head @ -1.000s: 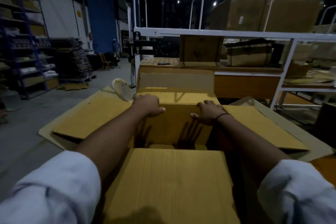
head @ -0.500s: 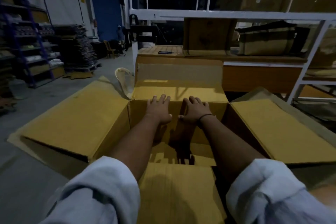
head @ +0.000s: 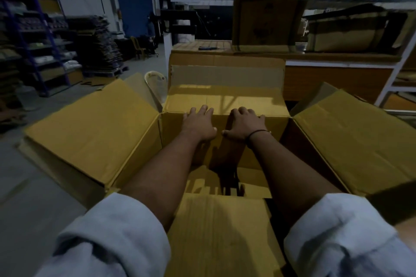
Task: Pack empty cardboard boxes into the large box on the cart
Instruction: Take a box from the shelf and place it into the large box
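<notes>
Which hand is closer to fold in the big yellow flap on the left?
The left hand: it rests flat on the far inner wall, nearer the left yellow cardboard flap than the right hand.

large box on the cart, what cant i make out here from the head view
- Floor of the large box: the forearms and their shadows cover most of it.
- Palm of the left hand and right hand: turned away against the far wall, so the contact is unseen.
- Cart: hidden beneath the box.
- Near flap: cut off by the bottom edge.
- Dark tool on the shelf: too small to identify.
</notes>
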